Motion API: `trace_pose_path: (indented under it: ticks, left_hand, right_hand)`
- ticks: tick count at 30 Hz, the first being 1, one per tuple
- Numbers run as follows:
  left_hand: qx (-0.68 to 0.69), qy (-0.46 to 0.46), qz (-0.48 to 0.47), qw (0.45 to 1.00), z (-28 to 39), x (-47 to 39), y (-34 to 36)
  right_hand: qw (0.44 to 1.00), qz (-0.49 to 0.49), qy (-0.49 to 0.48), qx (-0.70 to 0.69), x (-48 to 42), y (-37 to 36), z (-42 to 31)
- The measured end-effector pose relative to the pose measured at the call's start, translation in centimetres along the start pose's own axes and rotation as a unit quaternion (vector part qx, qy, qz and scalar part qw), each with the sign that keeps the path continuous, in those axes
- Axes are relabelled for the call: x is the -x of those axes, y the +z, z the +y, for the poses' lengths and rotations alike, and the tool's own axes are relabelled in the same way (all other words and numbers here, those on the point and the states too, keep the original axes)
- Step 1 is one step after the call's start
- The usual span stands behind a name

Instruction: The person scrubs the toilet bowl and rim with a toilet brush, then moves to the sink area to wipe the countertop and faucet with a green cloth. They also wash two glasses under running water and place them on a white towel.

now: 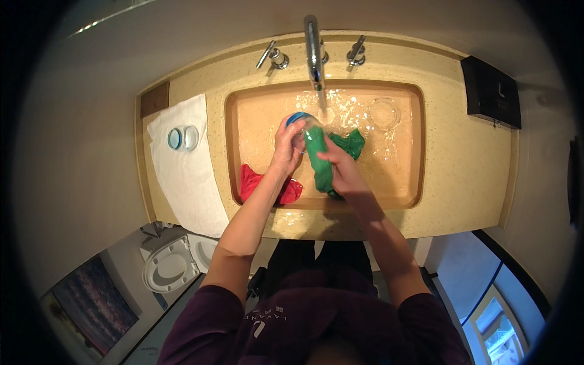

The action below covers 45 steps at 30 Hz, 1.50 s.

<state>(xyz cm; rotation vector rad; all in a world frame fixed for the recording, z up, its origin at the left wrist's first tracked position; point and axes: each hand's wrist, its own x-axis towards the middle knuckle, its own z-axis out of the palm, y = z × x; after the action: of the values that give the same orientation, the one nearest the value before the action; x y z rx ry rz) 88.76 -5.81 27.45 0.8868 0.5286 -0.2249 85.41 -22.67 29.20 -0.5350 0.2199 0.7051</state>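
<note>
My left hand (288, 141) grips a clear glass with a blue rim (299, 117), tilted beneath the faucet (314, 54). Against the glass, my right hand (340, 164) holds a wet green cloth (319, 159), part of which spreads behind the fingers in the sink. Water runs from the spout just beyond both hands. A red cloth (253, 182) lies in the sink's front left corner, partly behind my left forearm. Near the sink's back right, a round clear glass item (383, 114) rests in the water. The sink (420, 150) is rectangular.
Left of the sink, a white towel (182, 196) bears a clear glass with a bluish rim (174, 138). Metal tap handles (277, 57) flank the spout. A black box (490, 93) stands at the counter's right end, and a brown block (154, 99) at its left. A toilet (171, 269) is below left.
</note>
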Motion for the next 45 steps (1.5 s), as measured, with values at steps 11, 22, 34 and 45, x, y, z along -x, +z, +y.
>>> trace_pose_path:
  ticks: [11,22,34,45]
  left_hand:
    - [-0.044,-0.21,-0.042,0.976,1.7,0.1,-1.1]
    - [-0.235,-0.264,-0.085,0.932,1.1,-5.4,-1.9]
    - [-0.29,-0.301,-0.07,0.906,1.9,-4.2,0.4]
    - [-0.182,-0.294,-0.111,0.932,1.4,-4.0,-0.8]
  right_hand:
    - [0.821,-0.003,-0.059,0.567,-2.7,-1.4,1.4]
    - [0.845,-0.002,-0.059,0.532,-2.7,0.0,-0.7]
    - [0.883,0.022,0.015,0.468,-2.4,-2.4,-2.6]
    - [0.864,-0.007,-0.023,0.503,-2.9,-3.9,-2.4]
